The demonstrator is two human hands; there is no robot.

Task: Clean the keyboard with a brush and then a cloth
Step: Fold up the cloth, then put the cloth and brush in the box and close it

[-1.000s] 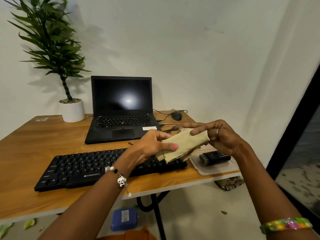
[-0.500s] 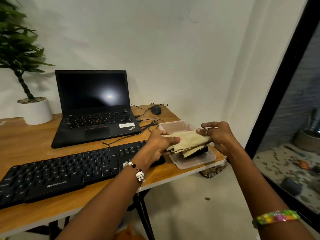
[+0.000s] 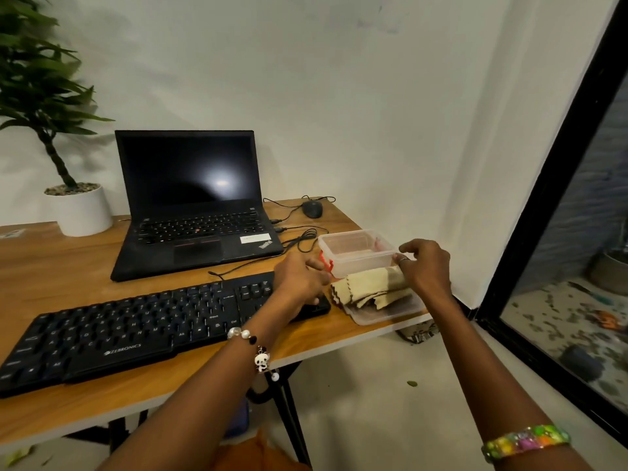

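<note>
The box [image 3: 356, 254] is gripped by both hands, left hand [image 3: 300, 277] and right hand [image 3: 426, 268], arms outstretched, beside the cloth [image 3: 368, 290].

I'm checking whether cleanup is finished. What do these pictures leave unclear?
1. Head view: the brush is not visible; the folded beige cloth covers the flat clear plastic lid.
2. Left hand: fingertips hidden behind its back.
3. Black Zebronics keyboard: left end cut off by the frame.

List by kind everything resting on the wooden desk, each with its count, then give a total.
Keyboard: 1
Laptop: 1
Mouse: 1
Potted plant: 1
Clear plastic box: 1
Clear lid: 1
Cloth, lying on the lid: 1
Total: 7
</note>
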